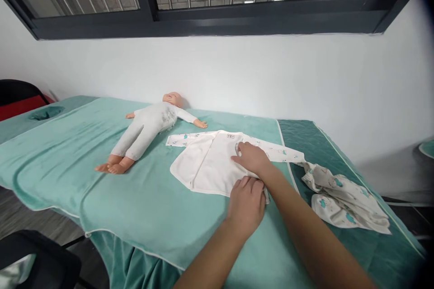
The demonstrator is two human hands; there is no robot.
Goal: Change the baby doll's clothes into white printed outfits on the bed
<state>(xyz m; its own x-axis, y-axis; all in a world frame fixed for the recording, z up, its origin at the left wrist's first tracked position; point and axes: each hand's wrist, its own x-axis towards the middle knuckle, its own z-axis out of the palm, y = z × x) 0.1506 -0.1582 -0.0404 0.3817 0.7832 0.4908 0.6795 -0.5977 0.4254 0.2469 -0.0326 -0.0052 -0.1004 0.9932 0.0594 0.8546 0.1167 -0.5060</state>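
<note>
A small white baby top (pixel 206 162) lies spread flat on the green table cover (pixel 101 176), its printed sleeves stretched to either side. My right hand (pixel 252 159) rests palm down on the top's right half. My left hand (pixel 247 203) presses the garment's lower right hem, fingers curled at the edge. A baby doll (pixel 145 128) in a white suit lies on its back to the left of the top, head toward the wall.
A crumpled printed cloth (pixel 342 196) lies at the right on the darker green part of the table. A white wall and a dark-framed window stand behind. A black chair (pixel 44 257) sits low at the left front.
</note>
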